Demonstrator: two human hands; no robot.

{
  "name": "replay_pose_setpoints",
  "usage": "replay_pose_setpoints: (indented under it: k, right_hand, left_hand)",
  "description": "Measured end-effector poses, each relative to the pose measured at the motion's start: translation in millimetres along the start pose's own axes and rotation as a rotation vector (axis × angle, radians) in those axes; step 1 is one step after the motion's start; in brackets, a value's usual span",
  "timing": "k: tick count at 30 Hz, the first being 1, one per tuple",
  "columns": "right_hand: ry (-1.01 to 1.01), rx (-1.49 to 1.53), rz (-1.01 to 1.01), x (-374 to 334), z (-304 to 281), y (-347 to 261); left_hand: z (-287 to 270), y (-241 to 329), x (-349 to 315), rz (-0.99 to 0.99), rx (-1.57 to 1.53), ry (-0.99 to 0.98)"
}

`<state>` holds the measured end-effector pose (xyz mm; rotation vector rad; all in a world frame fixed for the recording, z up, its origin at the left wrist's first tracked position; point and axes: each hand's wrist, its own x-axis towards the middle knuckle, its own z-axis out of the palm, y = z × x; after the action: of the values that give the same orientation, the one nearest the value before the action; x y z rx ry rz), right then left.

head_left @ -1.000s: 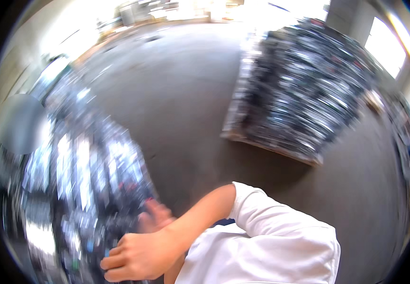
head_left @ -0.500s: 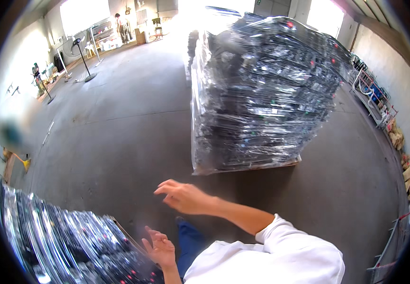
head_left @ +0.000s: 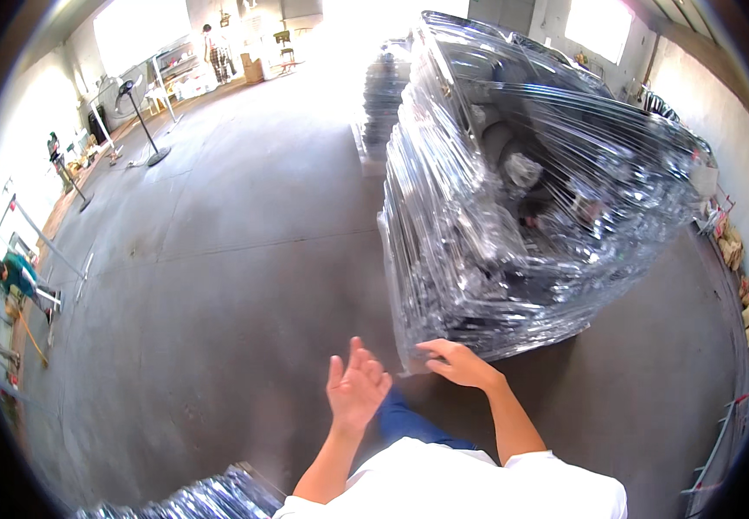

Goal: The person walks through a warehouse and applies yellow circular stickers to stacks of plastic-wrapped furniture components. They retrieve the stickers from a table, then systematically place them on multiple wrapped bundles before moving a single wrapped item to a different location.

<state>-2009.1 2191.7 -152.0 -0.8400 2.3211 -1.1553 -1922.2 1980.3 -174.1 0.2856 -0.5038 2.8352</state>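
A tall stack of dark items (head_left: 513, 190) wrapped in clear stretch film stands just ahead of me, to the right. My right hand (head_left: 462, 362) is at the near lower corner of the wrap, its fingers stretched out and holding nothing. Whether its fingertips touch the film, I cannot tell. Left of it, my left hand (head_left: 359, 389) is raised over the floor with palm up and fingers apart, also with nothing in it. A second film-wrapped stack (head_left: 205, 500) shows only its top at the lower left edge.
Another wrapped stack (head_left: 381, 112) stands behind the big one. A person in green (head_left: 15, 275) bends at the far left; another person (head_left: 216, 54) is at the back near shelves. A pedestal fan (head_left: 136, 117) stands left. Brown bundles (head_left: 729, 242) and a metal rack (head_left: 720, 441) line the right side.
I have come closer to the big wrapped stack, and its top now shows more. Both hands have shifted right. The near-left stack has mostly dropped out of view.
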Motion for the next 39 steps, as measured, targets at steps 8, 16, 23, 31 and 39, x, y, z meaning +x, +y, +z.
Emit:
replay_pose_setpoints:
  k: [8,16,23,31,39]
  right_hand:
    - [0.757,0.102,0.333,196.2,-55.2,101.8]
    - [0.290,0.157,-0.034,441.9,-101.8,27.3]
    - [-0.023,-0.040,-0.023,644.6,-132.0,40.1]
    - [0.254,-0.016,0.040,807.1,-255.0,59.2]
    - [0.429,0.115,0.203,947.0,-330.8,171.5]
  left_hand:
    - [-4.2,171.8,185.7,-0.071,0.105,0.178]
    - [4.3,342.2,302.4,0.193,0.090,0.108]
    - [-10.2,516.7,431.2,0.333,0.096,0.117]
    - [31.6,628.6,698.5,0.057,0.180,0.057]
    - [-35.3,671.4,897.5,-0.278,0.063,0.235]
